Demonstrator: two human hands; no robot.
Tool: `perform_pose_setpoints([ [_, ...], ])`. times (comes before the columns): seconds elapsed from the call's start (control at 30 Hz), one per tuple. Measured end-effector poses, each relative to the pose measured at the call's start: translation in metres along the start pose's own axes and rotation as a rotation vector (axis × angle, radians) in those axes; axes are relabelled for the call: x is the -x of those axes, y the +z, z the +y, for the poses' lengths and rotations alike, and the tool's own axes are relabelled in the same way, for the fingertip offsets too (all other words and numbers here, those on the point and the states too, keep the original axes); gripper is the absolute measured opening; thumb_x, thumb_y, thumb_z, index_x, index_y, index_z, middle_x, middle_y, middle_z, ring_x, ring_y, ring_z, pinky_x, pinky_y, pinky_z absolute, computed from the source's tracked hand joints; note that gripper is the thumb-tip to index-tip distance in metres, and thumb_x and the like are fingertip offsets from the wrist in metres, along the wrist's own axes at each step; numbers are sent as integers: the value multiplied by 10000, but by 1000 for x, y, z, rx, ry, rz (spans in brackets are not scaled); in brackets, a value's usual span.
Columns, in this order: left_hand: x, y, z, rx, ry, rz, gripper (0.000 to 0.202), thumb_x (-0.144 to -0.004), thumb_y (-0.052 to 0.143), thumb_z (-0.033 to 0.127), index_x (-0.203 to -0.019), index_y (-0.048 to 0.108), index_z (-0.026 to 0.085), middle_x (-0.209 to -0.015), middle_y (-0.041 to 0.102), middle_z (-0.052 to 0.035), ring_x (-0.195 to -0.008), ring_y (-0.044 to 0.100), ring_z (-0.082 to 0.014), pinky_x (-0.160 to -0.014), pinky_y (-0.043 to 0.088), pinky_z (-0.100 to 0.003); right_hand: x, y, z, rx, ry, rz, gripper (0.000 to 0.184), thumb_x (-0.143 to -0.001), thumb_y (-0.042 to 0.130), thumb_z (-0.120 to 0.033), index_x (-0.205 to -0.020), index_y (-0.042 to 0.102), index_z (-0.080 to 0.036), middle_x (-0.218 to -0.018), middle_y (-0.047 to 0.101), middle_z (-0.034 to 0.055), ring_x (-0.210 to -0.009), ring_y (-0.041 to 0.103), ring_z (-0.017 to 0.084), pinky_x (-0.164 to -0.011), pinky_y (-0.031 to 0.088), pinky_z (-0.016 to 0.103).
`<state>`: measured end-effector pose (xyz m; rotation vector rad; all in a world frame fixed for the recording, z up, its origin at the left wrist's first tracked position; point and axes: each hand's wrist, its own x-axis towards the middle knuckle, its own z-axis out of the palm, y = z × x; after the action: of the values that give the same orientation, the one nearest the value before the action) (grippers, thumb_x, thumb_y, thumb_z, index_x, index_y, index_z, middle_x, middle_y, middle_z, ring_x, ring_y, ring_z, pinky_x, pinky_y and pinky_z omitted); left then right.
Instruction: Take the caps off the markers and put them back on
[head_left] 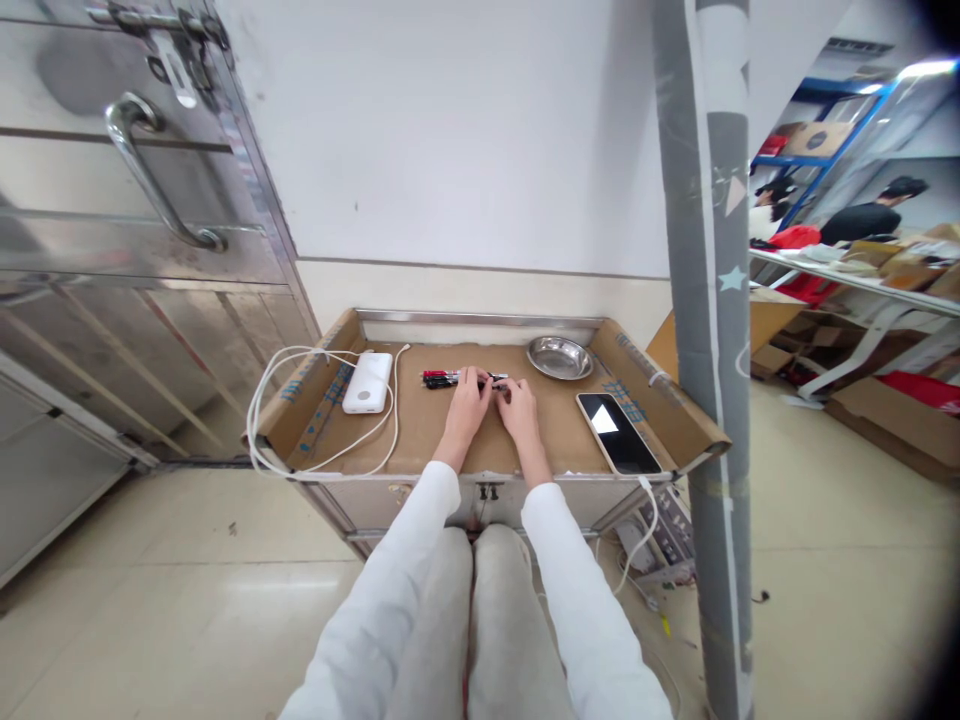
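Several pens (441, 379), one with a red end and others dark, lie side by side on the cardboard-lined top of a small cabinet (420, 440). My left hand (469, 398) has its fingers closed over the pens near their middle. Close beside it, my right hand (518, 405) pinches at the right-hand end of the pens, where a dark tip shows between the two hands. The fingers partly cover the pens, so how each one is gripped is hard to make out.
A white power bank (367, 384) with a looped white cable (259, 425) sits at left. A round metal dish (559, 357) stands at back right, a phone (619, 434) in front of it. Cardboard side walls (660, 400) edge the top. A wrapped grey post (712, 330) rises at right.
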<state>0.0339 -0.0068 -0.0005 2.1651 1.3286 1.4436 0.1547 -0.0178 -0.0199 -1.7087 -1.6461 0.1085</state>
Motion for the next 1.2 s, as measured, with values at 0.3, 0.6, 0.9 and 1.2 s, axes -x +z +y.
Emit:
perform_pose_setpoints([
  [0.3, -1, -2, 2, 46, 40, 55, 91, -904, 478, 235, -981, 468, 187, -984, 549, -72, -953, 558, -168, -854, 464, -306, -2, 6, 6, -68, -55, 1, 255, -861, 438, -172, -1027, 630, -161, -1005, 594, 97, -862, 582, 177, -808, 448, 297],
  [0.6, 0, 0, -3, 150, 63, 164, 91, -903, 489, 260, -966, 485, 194, -923, 546, -51, -857, 554, -154, -774, 472, -287, -3, 13, 13, -156, -86, 52, 266, -815, 455, -127, -997, 640, -186, -977, 588, 79, -847, 588, 179, -824, 465, 319],
  [0.9, -1, -3, -1, 166, 25, 205, 73, -905, 485, 255, -936, 488, 190, -915, 542, -55, -851, 555, -153, -742, 459, -276, -2, 6, 4, -134, -64, 46, 229, -828, 465, -142, -957, 649, -186, -965, 586, 80, -887, 582, 189, -843, 454, 328],
  [1.2, -1, -3, -4, 208, -23, 179, 55, -900, 485, 248, -917, 487, 195, -877, 550, -39, -814, 550, -144, -768, 453, -278, -3, 11, 9, -98, -86, 40, 228, -845, 458, -167, -939, 665, -183, -934, 584, 77, -822, 572, 175, -821, 455, 314],
])
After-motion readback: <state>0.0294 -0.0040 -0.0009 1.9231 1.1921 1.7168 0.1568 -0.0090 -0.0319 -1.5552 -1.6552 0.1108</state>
